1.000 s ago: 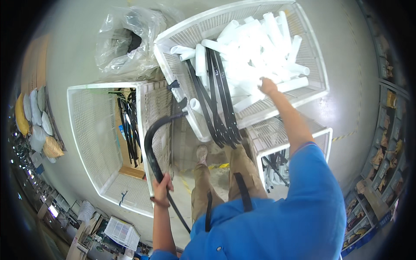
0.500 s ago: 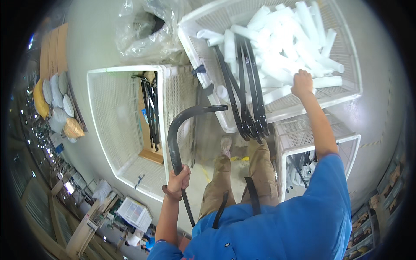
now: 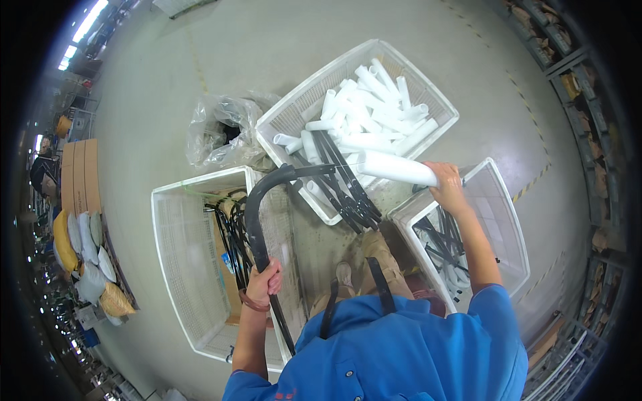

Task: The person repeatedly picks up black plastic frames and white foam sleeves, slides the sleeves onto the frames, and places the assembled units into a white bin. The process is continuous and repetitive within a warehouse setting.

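A thick white tube (image 3: 398, 168), probably foam, lies just to the right of the tip of the bent black tube (image 3: 254, 214), its near end apart from that tip by a short gap. Its long axis runs almost crosswise, dropping slightly toward the right, so in this view it sits nearly in line with the tip's rightward pointing; whether the two match in height cannot be told. A thin pale line crosses the gap.

The right hand (image 3: 447, 184) is the nearer one to the white tube, fingers curled over its far end, with the tube extending leftward from it toward the bent tube. The left hand (image 3: 264, 284) is wrapped firmly around the bent tube's lower, upright stretch, below the curve.

Farther out, beyond and right of the bent tube, a white slatted crate (image 3: 428, 90) holds a pile of similar white tubes (image 3: 364, 110); slim black bars (image 3: 354, 200) lean over its near edge. Left of the bent tube stands a second crate (image 3: 187, 267) containing black rods (image 3: 231, 234).
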